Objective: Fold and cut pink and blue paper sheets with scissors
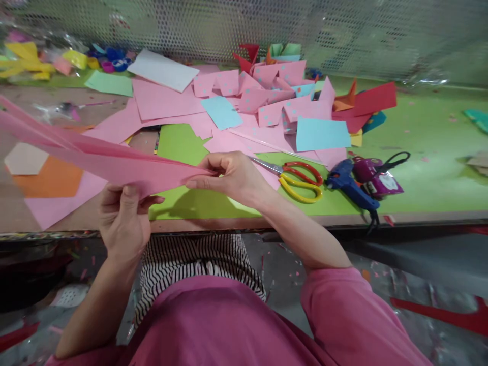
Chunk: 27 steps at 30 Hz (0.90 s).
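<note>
A large folded sheet of pink paper point(125, 165) is held up over the front of the table, stretching off to the left. My left hand point(125, 216) pinches its lower edge between thumb and fingers. At the sheet's right end, my right hand point(232, 178) grips the narrow corner between thumb and forefinger. Just right of that hand lies a pair of scissors point(301, 180) with one red and one yellow handle. Behind the hands is a pile of pink paper pieces point(270, 101), several folded and dotted with blue spots. Two light blue cards point(323, 134) rest on it.
A blue glue gun point(353, 185) lies beside a purple pouch point(377, 178) at the right. Orange paper point(49, 178) lies under a cream hexagon point(26, 158) at the left. A perforated metal panel point(213, 30) stands along the back. Paper scraps litter the floor.
</note>
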Each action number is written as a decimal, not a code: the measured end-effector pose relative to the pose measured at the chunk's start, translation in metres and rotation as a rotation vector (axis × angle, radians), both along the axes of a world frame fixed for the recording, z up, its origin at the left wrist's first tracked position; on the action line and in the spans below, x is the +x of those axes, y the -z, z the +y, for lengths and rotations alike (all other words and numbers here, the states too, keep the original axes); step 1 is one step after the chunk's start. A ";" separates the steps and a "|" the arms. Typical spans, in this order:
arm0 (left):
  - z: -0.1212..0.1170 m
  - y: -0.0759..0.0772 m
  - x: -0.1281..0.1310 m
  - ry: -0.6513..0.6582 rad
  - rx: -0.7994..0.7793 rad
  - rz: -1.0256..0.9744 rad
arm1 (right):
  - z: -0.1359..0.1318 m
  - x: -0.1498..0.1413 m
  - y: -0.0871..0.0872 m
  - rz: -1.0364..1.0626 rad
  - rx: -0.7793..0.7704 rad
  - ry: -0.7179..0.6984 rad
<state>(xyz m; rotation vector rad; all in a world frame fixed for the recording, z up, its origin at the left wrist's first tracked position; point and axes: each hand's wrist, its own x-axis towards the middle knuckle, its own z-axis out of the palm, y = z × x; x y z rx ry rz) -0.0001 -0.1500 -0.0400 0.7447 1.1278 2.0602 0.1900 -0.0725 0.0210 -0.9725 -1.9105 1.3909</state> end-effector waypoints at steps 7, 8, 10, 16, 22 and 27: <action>-0.001 -0.002 0.000 -0.007 0.078 -0.029 | -0.001 -0.002 0.000 0.130 -0.100 -0.033; -0.001 -0.002 -0.001 0.004 0.067 -0.031 | -0.002 -0.002 0.001 0.144 -0.113 -0.042; -0.001 -0.001 -0.001 0.015 0.055 -0.025 | -0.001 -0.002 0.001 0.171 -0.133 -0.050; -0.003 -0.001 -0.003 -0.013 0.058 -0.024 | -0.001 -0.001 0.003 0.210 -0.155 -0.008; -0.001 -0.001 -0.008 0.011 0.032 -0.053 | 0.003 0.001 0.001 0.252 -0.160 -0.103; 0.005 0.004 -0.007 -0.032 -0.026 -0.099 | 0.008 0.008 -0.004 0.143 -0.053 -0.057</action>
